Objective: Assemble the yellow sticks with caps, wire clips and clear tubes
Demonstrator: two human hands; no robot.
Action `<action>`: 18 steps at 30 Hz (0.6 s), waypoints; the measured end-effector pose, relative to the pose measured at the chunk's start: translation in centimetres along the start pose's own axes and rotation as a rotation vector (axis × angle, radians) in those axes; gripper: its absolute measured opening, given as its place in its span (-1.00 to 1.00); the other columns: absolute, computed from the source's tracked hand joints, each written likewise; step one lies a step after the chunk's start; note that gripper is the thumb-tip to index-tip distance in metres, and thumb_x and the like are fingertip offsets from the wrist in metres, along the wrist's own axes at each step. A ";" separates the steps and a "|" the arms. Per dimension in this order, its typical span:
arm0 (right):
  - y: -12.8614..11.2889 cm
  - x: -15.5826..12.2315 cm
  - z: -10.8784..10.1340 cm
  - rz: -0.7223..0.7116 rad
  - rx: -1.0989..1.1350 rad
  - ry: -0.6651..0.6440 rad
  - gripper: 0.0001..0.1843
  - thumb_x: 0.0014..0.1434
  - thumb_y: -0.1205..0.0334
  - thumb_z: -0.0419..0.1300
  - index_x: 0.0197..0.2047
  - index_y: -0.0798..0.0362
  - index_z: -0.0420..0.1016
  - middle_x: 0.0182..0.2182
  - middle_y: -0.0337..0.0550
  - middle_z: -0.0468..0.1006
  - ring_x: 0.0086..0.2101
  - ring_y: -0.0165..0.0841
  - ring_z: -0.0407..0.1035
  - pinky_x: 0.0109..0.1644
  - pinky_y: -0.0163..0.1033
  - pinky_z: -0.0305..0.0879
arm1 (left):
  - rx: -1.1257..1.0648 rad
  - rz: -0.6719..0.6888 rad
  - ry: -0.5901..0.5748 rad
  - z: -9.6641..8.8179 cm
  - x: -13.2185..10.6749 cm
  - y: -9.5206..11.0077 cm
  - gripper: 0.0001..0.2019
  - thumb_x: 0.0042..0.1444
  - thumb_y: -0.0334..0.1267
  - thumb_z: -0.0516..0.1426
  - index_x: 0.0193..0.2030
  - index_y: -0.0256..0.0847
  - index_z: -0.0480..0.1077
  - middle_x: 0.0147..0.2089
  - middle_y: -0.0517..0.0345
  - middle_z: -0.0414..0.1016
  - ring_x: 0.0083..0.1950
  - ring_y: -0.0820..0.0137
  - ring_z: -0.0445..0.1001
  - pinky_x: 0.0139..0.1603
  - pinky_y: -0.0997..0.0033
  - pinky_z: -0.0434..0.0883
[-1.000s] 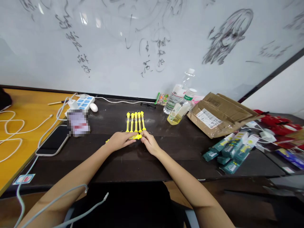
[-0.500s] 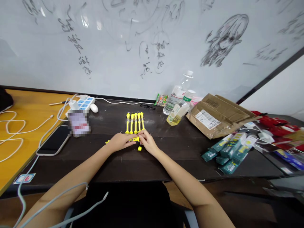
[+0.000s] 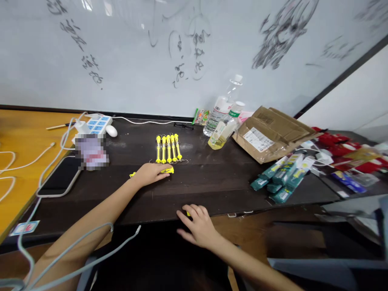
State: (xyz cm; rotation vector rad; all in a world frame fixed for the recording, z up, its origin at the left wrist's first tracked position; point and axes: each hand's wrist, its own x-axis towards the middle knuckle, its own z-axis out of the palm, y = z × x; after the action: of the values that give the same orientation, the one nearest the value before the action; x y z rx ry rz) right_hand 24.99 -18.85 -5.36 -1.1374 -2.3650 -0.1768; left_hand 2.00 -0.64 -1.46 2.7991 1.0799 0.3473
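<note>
On the dark table, my left hand is closed around a yellow syringe-like tool that lies across the table, its tip sticking out to the right. Just behind it, several more yellow tools lie side by side in a row. My right hand is at the table's front edge, fingers spread, over a small yellow cap that barely shows under its fingertips.
A phone, a power strip and white cables lie at the left. Bottles, a flattened cardboard box and green packets are at the right. A whiteboard with drawings stands behind the table.
A small yellow cap came off the held tool and dropped. My right hand left the tool and moved back to the table's front edge over the cap. The view shifted right.
</note>
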 end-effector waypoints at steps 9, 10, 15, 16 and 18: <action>2.4 2.4 -0.7 0.126 0.135 -0.176 -0.96 0.18 0.28 0.02 -0.32 0.01 0.20 -0.38 -0.14 0.36 -0.35 -0.31 0.26 -0.28 -0.22 0.18 | -0.005 0.020 0.026 0.3 0.2 0.0 -0.58 0.27 0.08 -0.09 0.16 0.04 0.33 0.07 0.20 0.50 0.01 0.34 0.50 -0.07 0.48 0.36; 3.1 3.5 -1.2 0.235 0.233 -0.150 -0.93 0.15 0.36 -0.03 -0.28 0.00 0.16 -0.37 -0.17 0.35 -0.37 -0.34 0.26 -0.29 -0.25 0.19 | -0.007 0.028 0.026 0.3 0.1 -0.1 -0.58 0.28 0.08 -0.10 0.16 0.04 0.33 0.08 0.20 0.50 0.00 0.34 0.51 -0.07 0.48 0.36; 9.3 9.8 -0.5 0.401 0.490 0.005 -0.91 0.15 0.34 -0.10 -0.24 -0.01 0.06 -0.38 -0.21 0.33 -0.39 -0.38 0.29 -0.25 -0.27 0.22 | 0.025 0.032 0.044 0.4 0.1 -0.1 -0.58 0.28 0.07 -0.10 0.16 0.02 0.32 0.07 0.19 0.51 -0.02 0.34 0.52 -0.11 0.48 0.37; 10.6 10.9 0.0 0.431 0.514 0.026 -0.95 0.19 0.29 -0.11 -0.23 -0.01 0.06 -0.41 -0.22 0.35 -0.40 -0.37 0.30 -0.24 -0.27 0.22 | 0.030 0.031 0.046 0.4 0.0 0.0 -0.58 0.29 0.06 -0.10 0.16 0.02 0.31 0.07 0.19 0.51 -0.02 0.34 0.52 -0.12 0.47 0.37; 12.5 12.6 1.1 0.517 0.488 0.009 -0.91 0.25 0.18 -0.13 -0.21 -0.01 0.09 -0.52 -0.29 0.34 -0.47 -0.36 0.29 -0.29 -0.28 0.17 | 0.030 0.034 0.048 0.2 0.0 0.2 -0.58 0.28 0.06 -0.10 0.16 0.00 0.30 0.05 0.18 0.52 -0.04 0.34 0.52 -0.13 0.47 0.37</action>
State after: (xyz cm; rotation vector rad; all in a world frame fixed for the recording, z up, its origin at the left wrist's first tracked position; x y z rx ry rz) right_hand 27.50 -1.70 -1.27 -1.4236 -1.8688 0.5395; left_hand 2.19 -0.79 -1.65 2.8521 1.0573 0.4068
